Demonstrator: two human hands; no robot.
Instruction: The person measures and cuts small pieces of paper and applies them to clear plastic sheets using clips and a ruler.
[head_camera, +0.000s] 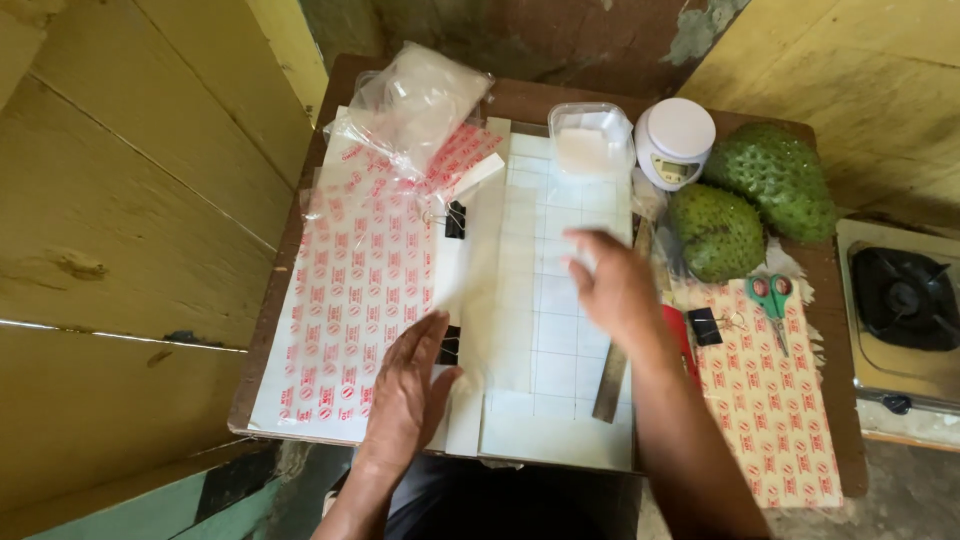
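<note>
I see the left hand (412, 385) lying flat, fingers together and spread on nothing in particular, pressing the lower edge of a stack of clear sheets printed with red marks (350, 300) that covers the left half of the small wooden table (830, 400). The right hand (610, 285) hovers over a white gridded board (555, 330) in the middle; it is blurred, so I cannot tell whether it pinches the thin translucent sheet (475, 270) that curls up between the two hands or merely brushes it. Black binder clips (455, 220) hold the stack at its right edge, and a wooden ruler (612, 385) lies along the board's right side. From what shows, the work looks to be early or mid-way (my judgement only): the stack at left is thick, one sheet appears to be on its way across, and nothing finished is set aside that I can make out. Behind, there are loose plastic bags (420, 100), a clear plastic tub (590, 135), a small white kitchen scale (675, 140) and two green spiky fruits (750, 205); at right, green-handled scissors (772, 300) rest on another printed sheet (770, 410).
</note>
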